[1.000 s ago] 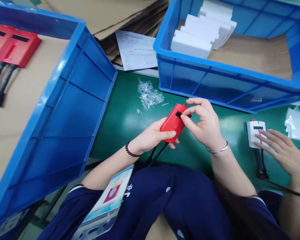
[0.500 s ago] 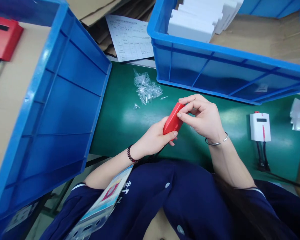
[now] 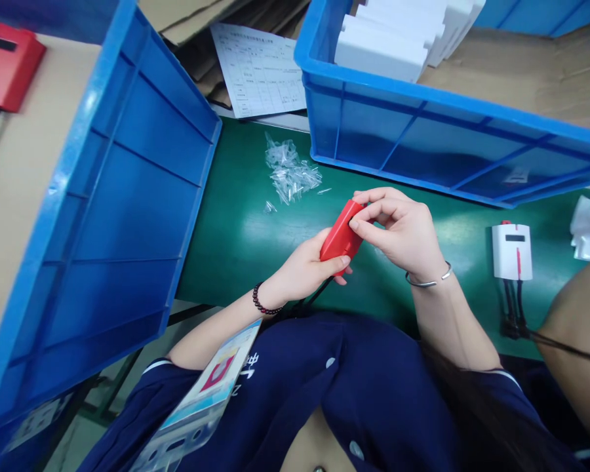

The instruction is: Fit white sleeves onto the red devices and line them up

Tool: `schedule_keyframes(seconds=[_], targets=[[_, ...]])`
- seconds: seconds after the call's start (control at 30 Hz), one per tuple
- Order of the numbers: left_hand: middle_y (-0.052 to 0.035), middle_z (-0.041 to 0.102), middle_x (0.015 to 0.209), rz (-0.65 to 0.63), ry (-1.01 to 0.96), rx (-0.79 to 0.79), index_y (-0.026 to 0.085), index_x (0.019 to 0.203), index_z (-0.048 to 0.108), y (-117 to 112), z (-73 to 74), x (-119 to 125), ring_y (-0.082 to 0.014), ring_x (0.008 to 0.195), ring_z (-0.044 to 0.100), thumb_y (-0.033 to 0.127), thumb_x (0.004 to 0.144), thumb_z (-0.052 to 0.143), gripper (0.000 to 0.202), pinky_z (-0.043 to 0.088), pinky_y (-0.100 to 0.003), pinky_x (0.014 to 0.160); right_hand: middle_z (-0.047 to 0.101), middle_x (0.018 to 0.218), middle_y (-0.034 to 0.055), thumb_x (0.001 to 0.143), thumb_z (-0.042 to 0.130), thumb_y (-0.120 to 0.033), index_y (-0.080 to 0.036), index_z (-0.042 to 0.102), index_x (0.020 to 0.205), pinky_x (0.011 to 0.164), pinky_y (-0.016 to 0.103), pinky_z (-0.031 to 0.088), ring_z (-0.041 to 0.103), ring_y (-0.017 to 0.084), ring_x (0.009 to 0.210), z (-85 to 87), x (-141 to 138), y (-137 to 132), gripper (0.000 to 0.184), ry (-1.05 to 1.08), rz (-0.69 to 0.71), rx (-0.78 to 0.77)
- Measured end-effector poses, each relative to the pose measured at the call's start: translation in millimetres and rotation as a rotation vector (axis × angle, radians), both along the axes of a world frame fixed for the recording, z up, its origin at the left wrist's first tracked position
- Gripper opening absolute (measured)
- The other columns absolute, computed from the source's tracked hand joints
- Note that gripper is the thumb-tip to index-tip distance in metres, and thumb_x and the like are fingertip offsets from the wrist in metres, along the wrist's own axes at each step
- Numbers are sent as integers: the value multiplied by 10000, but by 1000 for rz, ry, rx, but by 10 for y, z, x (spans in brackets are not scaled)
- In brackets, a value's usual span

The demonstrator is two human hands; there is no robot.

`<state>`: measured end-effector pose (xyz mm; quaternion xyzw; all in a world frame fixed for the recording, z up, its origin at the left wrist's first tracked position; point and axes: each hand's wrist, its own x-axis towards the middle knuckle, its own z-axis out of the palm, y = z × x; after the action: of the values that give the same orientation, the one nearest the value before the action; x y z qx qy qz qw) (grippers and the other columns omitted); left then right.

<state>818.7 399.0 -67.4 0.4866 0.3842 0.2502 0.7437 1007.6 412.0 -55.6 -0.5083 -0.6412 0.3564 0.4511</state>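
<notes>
Since half a sec. earlier the red module has stayed edge-on to the camera, barely shifted. A co-worker's bare arm has come in at lower right, near the white module lying flat on the green mat.

The worker's left hand is closed round the red module's lower half, cupping it from beneath w/ the thumb laid across its end. The right hand pinches the top corner between thumb and forefinger, the other fingers curled in. The module hangs just above the mat, close to the worker's chest, between the left blue crate and the right blue crate.

Black leads trail from its lower end toward the lap (mostly hidden by the left hand).

The shell looks like hard moulded plastic: light, stiff, smooth and prob. a little slick. The surest hold seems to be across the broad flat faces or the long edges. The leads look a poor place to grip, since they flex and could strain where they enter the case.

A heap of clear small parts lies on the mat beyond, and a printed sheet sits behind it.
</notes>
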Motion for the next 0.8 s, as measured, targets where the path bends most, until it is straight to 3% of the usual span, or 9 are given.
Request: schedule_keyframes(seconds=[0.2, 0.33, 0.5, 0.63, 0.7, 0.77, 0.8], targets=[[-69, 598, 1006, 25, 35, 30, 165, 1242, 519, 14, -13, -8, -202, 829, 676, 399, 829, 718, 514, 623, -326, 644, 645, 1123, 116, 853, 603, -188, -213, 594, 768, 924, 409, 555, 638, 232, 1138, -28, -97, -22, 89, -201, 3, 166], [-69, 615, 1014, 62, 46, 33, 177, 1263, 522, 50, -28, -8, -211, 853, 675, 403, 822, 720, 534, 629, -340, 677, 592, 1042, 138, 866, 520, -199, -223, 499, 779, 931, 482, 508, 574, 273, 1087, -151, -211, -12, 92, -329, -181, 260], [-84, 647, 1025, 166, 63, 20, 165, 1197, 564, 98, -87, -60, -224, 823, 700, 379, 767, 768, 522, 626, -331, 649, 631, 797, 28, 849, 566, -226, -239, 444, 869, 708, 360, 523, 618, 185, 732, -338, -255, 74, 124, 8, -229, 116], [-112, 700, 1064, 308, -17, -114, 149, 1171, 576, 204, -98, -257, -234, 777, 731, 335, 716, 821, 549, 634, -334, 623, 653, 804, -13, 883, 603, -320, -258, 362, 988, 725, 320, 538, 679, 167, 750, -488, -40, 214, 270, 144, -419, 174], [-117, 715, 1072, 406, -44, -128, 134, 1143, 593, 253, -64, -369, -240, 776, 740, 291, 703, 831, 525, 646, -346, 633, 688, 852, 23, 897, 615, -315, -239, 448, 985, 829, 356, 524, 688, 185, 823, -585, 85, 257, 203, -88, -467, 262], [-120, 726, 1070, 460, -75, -123, 124, 1134, 608, 283, -9, -453, -247, 788, 747, 263, 714, 823, 491, 654, -356, 645, 719, 852, 60, 935, 570, -255, -213, 560, 929, 885, 376, 492, 681, 201, 849, -686, 170, 261, 44, -479, -301, 302], [-121, 730, 1077, 469, -92, -120, 125, 1138, 615, 291, 19, -479, -251, 799, 751, 256, 728, 814, 474, 657, -359, 652, 729, 834, 69, 949, 540, -217, -203, 601, 902, 891, 375, 482, 677, 202, 840, -729, 195, 248, 78, -633, -182, 299]])
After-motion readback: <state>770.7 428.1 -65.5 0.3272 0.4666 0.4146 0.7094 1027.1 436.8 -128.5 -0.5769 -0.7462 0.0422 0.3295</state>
